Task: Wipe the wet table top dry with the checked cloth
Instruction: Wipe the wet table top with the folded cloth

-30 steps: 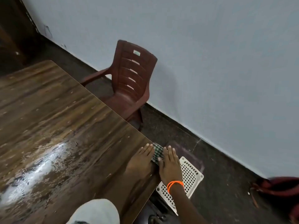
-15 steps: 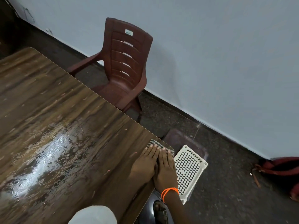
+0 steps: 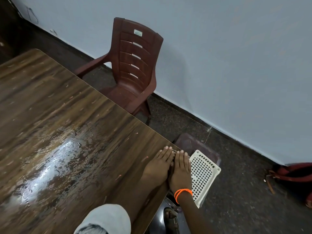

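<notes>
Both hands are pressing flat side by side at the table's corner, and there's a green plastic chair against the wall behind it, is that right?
Not quite. The head view shows the chair against the wall is dark reddish-brown, not green. The rest holds: the left hand and right hand press flat side by side at the corner of the table.

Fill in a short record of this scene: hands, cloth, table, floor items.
left hand: flat, fingers straight, at the table's right edge
right hand: flat beside it, orange band on wrist
cloth: almost hidden under both hands
table: wood grain, wet shiny patch left of hands
floor: brown chair, white basket
</notes>
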Demonstrator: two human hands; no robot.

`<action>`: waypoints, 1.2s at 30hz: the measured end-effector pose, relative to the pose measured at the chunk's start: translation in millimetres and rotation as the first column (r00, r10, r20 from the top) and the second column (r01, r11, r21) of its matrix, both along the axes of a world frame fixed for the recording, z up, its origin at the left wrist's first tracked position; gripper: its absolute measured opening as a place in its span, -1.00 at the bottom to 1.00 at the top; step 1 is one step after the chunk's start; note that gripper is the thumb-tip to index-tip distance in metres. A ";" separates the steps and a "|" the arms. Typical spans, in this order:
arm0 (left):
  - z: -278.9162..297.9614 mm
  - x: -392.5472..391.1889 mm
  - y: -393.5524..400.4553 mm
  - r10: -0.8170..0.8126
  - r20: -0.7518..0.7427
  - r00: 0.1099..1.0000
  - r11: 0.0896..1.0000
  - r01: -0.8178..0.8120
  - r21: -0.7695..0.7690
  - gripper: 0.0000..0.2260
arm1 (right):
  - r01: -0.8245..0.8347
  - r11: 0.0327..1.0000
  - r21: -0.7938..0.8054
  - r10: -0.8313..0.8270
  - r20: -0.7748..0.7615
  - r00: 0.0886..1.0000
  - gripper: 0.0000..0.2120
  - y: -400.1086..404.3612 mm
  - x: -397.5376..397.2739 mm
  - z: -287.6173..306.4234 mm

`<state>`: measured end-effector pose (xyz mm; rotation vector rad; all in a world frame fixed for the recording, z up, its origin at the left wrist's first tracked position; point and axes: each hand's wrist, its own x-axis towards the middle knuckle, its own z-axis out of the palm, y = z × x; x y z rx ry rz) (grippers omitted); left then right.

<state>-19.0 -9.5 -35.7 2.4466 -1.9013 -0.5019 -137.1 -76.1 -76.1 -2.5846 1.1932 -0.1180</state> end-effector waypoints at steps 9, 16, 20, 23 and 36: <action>-1.8 12.3 50.5 0.059 0.043 0.997 0.998 -0.060 0.025 -0.43 | -0.080 0.995 0.052 0.075 0.091 0.993 -0.38 49.4 16.1 2.4; -1.8 -31.3 87.2 0.031 -0.076 0.997 0.999 -0.029 0.018 -0.44 | -0.149 0.986 0.075 0.147 0.033 0.989 -0.35 73.8 -33.2 1.3; -1.3 -32.8 61.1 0.000 -0.062 0.998 0.999 0.003 0.037 -0.39 | -0.100 0.991 0.091 0.100 0.008 0.995 -0.30 48.7 -35.8 -0.1; 12.3 -19.2 37.1 0.050 -0.042 0.998 0.997 -0.047 0.065 -0.42 | -0.060 0.994 0.092 0.057 0.029 0.998 -0.33 28.7 -15.6 -2.3; -4.1 -16.8 101.3 0.161 -0.068 0.985 0.983 -0.154 0.096 -0.38 | -0.242 0.966 0.093 0.231 0.114 0.966 -0.36 85.3 -10.2 -3.7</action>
